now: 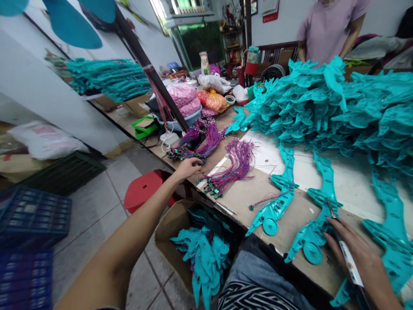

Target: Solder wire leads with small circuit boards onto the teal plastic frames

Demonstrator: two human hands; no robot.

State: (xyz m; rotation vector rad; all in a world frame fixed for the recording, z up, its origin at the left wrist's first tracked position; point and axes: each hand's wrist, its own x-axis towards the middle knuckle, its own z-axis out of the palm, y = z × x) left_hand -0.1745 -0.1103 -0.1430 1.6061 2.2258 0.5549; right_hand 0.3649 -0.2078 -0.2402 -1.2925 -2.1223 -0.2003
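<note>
My left hand [189, 168] reaches over the table's left edge, beside a bundle of red and blue wires [209, 140]. Its fingers are curled together, and what they pinch, if anything, is too small to make out. A second wire bundle [237, 165], with small green circuit boards at its ends, lies just right of that hand. My right hand [358, 254] grips a white and black soldering iron [350, 262], whose metal tip points at a teal plastic part [324, 185]. Left of that part lies another teal part [284, 185] with a wire and a small board [251, 207] across it.
A large heap of teal parts [306, 107] covers the table's back right. Below the edge stands a cardboard box [167, 228] of teal parts, near a red stool [143, 189]. Blue crates [35, 215] stand at left. A person [329, 32] stands behind the heap.
</note>
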